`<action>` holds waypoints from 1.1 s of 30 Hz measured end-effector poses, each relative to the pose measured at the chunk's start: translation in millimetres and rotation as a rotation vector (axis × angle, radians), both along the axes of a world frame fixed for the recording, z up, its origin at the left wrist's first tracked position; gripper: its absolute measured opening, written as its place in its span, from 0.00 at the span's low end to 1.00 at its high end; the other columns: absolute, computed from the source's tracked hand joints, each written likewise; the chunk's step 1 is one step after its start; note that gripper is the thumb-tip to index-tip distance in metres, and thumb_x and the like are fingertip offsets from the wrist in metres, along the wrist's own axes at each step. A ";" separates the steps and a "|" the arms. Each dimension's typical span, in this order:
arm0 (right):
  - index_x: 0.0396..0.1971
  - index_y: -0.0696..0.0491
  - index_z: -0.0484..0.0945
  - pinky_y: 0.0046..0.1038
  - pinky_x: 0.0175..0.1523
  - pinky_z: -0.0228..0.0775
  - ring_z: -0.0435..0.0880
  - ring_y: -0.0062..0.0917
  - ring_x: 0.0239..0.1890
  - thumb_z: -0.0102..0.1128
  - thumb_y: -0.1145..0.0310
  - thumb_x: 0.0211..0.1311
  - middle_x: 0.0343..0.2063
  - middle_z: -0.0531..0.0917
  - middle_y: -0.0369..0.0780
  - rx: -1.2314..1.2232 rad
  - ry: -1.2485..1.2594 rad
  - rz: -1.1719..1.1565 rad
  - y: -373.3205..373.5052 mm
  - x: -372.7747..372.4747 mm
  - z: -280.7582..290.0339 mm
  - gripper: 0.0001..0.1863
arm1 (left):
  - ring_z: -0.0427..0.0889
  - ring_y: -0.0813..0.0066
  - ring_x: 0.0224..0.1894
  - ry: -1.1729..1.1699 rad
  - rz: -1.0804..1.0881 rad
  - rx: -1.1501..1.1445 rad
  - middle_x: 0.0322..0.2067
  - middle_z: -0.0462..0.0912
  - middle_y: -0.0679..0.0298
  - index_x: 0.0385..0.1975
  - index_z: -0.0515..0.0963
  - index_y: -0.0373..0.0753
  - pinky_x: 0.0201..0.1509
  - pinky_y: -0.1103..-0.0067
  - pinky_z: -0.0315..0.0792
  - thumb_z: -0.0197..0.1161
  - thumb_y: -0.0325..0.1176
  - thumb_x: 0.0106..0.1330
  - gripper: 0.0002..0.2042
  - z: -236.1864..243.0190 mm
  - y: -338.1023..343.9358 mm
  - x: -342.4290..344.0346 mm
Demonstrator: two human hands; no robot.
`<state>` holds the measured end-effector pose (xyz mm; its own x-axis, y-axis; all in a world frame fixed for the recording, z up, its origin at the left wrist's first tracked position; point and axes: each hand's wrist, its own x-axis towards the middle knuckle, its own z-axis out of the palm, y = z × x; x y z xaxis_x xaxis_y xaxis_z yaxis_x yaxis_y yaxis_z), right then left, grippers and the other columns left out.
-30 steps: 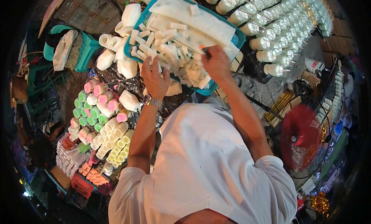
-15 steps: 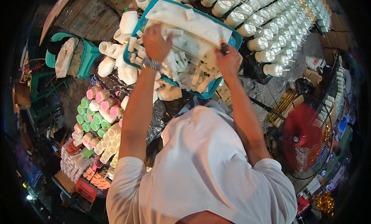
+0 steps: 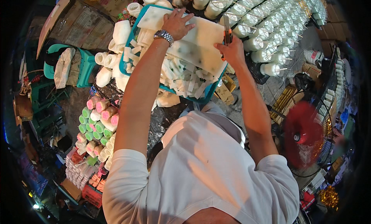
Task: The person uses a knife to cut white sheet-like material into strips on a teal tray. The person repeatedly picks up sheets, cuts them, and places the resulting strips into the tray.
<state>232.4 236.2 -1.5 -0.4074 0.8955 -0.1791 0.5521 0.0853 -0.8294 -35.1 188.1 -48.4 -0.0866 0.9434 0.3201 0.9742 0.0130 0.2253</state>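
A large white waxy slab (image 3: pixel 206 31) lies across the top of a teal tray (image 3: pixel 126 56). My left hand (image 3: pixel 178 26), with a metal-banded watch on its wrist, rests on the slab's far part with fingers spread. At the slab's right side, my right hand (image 3: pixel 233 51) grips an orange and black utility knife (image 3: pixel 227 38), its blade pointing away from me. A second white slab (image 3: pixel 193 54) lies nearer me, partly under the first. Cut white strips and chunks (image 3: pixel 179 75) are heaped in the tray's near part.
Rows of glass candles (image 3: pixel 266 42) stand at the far right. White cylinders (image 3: pixel 121 33) crowd the tray's left, with pink and green ones (image 3: pixel 96 119) stacked nearer. A red-bladed fan (image 3: pixel 303 135) is on the right, a teal stool (image 3: pixel 87 65) at the left.
My left hand has moved right and away from me, from the loose pieces onto the slab. My right hand has swung the knife up, so its blade now shows. Loose pieces are off the slab.
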 end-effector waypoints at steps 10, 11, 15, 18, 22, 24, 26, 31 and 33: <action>0.40 0.55 0.80 0.39 0.39 0.75 0.84 0.44 0.34 0.71 0.69 0.59 0.32 0.84 0.46 0.329 -0.004 0.147 -71.4 40.5 24.5 0.12 | 0.72 0.59 0.63 0.070 0.127 -0.090 0.58 0.78 0.59 0.63 0.74 0.46 0.68 0.57 0.60 0.67 0.38 0.59 0.28 49.2 -78.9 -14.5; 0.40 0.55 0.80 0.38 0.40 0.76 0.85 0.43 0.35 0.70 0.71 0.59 0.33 0.85 0.46 0.378 0.035 0.175 -78.3 46.9 23.0 0.11 | 0.72 0.59 0.63 -0.002 -0.032 0.007 0.59 0.78 0.60 0.64 0.72 0.46 0.69 0.56 0.59 0.72 0.36 0.54 0.33 59.0 -70.5 -18.2; 0.40 0.56 0.82 0.31 0.39 0.77 0.85 0.33 0.34 0.72 0.76 0.56 0.33 0.85 0.44 0.577 0.196 0.204 -84.9 65.7 7.6 0.12 | 0.73 0.59 0.62 0.137 -0.421 -0.120 0.58 0.78 0.60 0.61 0.74 0.45 0.67 0.57 0.61 0.76 0.37 0.51 0.33 76.3 -17.1 -18.9; 0.41 0.56 0.83 0.26 0.40 0.75 0.86 0.25 0.35 0.72 0.79 0.54 0.32 0.85 0.42 0.284 0.181 -0.001 -84.9 79.2 -10.0 0.14 | 0.77 0.57 0.56 0.089 -0.436 -0.565 0.49 0.83 0.58 0.54 0.77 0.43 0.59 0.61 0.68 0.76 0.38 0.50 0.29 78.1 10.1 -25.9; 0.40 0.55 0.83 0.20 0.36 0.69 0.79 0.16 0.30 0.74 0.78 0.55 0.26 0.82 0.36 0.193 0.547 -0.189 -75.1 73.3 -39.6 0.13 | 0.82 0.50 0.41 -0.076 -0.350 -0.624 0.31 0.84 0.54 0.36 0.78 0.37 0.46 0.62 0.74 0.73 0.35 0.55 0.14 117.7 4.9 -19.0; 0.44 0.57 0.81 0.21 0.36 0.73 0.81 0.16 0.30 0.72 0.78 0.59 0.29 0.83 0.34 0.266 0.311 -0.104 -69.4 70.2 -31.2 0.14 | 0.84 0.49 0.42 -0.050 -0.362 -0.490 0.33 0.85 0.54 0.38 0.78 0.38 0.47 0.59 0.75 0.70 0.32 0.57 0.11 127.5 -19.5 -27.3; 0.45 0.58 0.79 0.22 0.35 0.74 0.81 0.16 0.28 0.71 0.78 0.61 0.29 0.83 0.34 0.151 0.259 -0.152 -64.1 63.3 -13.3 0.14 | 0.83 0.50 0.41 0.036 -0.354 -0.418 0.32 0.85 0.55 0.35 0.77 0.37 0.46 0.59 0.75 0.67 0.30 0.59 0.08 140.8 -41.7 -24.0; 0.41 0.59 0.77 0.22 0.26 0.70 0.77 0.15 0.22 0.75 0.69 0.60 0.25 0.80 0.32 -0.268 0.496 -0.251 -42.8 35.3 -7.6 0.17 | 0.81 0.48 0.39 -0.073 -0.206 -0.384 0.30 0.80 0.53 0.36 0.75 0.37 0.45 0.60 0.74 0.66 0.28 0.60 0.08 144.7 -93.8 -16.3; 0.43 0.60 0.75 0.30 0.26 0.72 0.80 0.26 0.20 0.72 0.66 0.63 0.25 0.81 0.39 -0.242 0.239 -0.127 -29.0 27.7 -7.1 0.18 | 0.81 0.48 0.39 -0.145 -0.117 -0.356 0.31 0.80 0.53 0.37 0.76 0.37 0.43 0.60 0.74 0.66 0.29 0.60 0.08 133.7 -107.2 -10.3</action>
<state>260.1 207.2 -8.6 -0.3512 0.8851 -0.3052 0.3336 -0.1863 -0.9241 -45.3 80.9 85.3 0.0080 0.9993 -0.0357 0.9322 0.0055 0.3620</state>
